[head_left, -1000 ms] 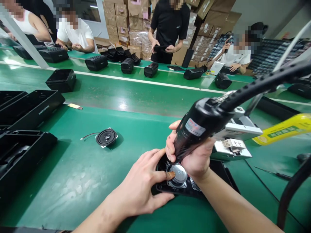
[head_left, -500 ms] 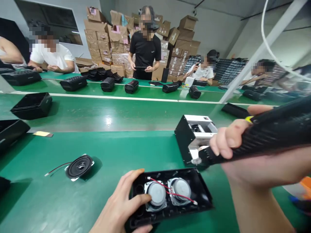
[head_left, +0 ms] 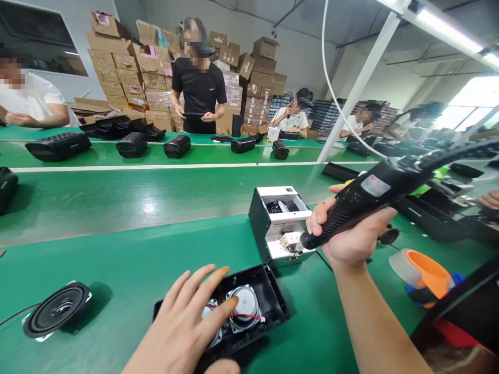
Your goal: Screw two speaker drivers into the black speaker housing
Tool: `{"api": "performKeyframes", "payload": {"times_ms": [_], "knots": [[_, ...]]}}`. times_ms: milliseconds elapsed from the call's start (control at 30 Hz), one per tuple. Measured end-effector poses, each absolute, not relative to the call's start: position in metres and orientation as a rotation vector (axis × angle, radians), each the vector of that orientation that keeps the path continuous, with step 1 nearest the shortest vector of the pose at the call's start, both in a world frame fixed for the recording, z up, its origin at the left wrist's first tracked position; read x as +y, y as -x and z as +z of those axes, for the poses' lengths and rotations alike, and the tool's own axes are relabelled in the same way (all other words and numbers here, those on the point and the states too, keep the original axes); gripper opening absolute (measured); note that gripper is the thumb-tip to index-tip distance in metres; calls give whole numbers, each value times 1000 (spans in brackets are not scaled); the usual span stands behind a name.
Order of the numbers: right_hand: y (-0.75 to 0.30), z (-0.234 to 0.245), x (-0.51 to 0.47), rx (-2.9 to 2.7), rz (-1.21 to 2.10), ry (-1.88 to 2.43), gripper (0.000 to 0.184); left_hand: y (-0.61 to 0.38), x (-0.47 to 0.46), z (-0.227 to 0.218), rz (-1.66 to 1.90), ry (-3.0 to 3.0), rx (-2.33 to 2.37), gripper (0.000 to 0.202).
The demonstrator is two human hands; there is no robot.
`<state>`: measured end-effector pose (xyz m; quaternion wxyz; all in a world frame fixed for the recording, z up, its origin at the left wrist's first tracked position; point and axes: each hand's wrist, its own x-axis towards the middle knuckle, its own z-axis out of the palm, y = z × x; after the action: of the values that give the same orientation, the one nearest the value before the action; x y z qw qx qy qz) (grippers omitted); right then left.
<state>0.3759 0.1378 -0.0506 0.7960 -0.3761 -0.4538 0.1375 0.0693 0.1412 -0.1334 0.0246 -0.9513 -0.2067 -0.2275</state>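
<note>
A black speaker housing point(head_left: 268, 298) lies on the green table near me, with two silver speaker drivers point(head_left: 244, 304) and a red wire inside. My left hand point(head_left: 183, 324) rests on its left part, fingers spread over one driver. My right hand point(head_left: 349, 236) is wrapped round a black electric screwdriver point(head_left: 374, 195). The tool's tip points at the front of a small white and black screw feeder box point(head_left: 278, 223) just behind the housing.
A loose black speaker driver point(head_left: 58, 309) with a red lead lies at the left. An orange and grey tape roll point(head_left: 423, 270) sits at the right. Black speaker shells point(head_left: 132, 144) line the belt beyond. Several people work across the line, with cardboard boxes point(head_left: 128, 67) stacked behind them.
My right hand lifted the screwdriver off the housing and swung it right, to the screw feeder box. My left hand stayed on the housing. The view turned to the right.
</note>
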Motion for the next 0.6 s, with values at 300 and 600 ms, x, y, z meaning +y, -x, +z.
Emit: {"api": "performKeyframes", "payload": {"times_ms": [300,600], "knots": [[-374,-41,119,-926,338,799,73,-125,136,-124,-467,3342,-768,20],[-356,-12,77,-941,546,698,40,-102,136,-88,-445,3525,-876,8]]}}
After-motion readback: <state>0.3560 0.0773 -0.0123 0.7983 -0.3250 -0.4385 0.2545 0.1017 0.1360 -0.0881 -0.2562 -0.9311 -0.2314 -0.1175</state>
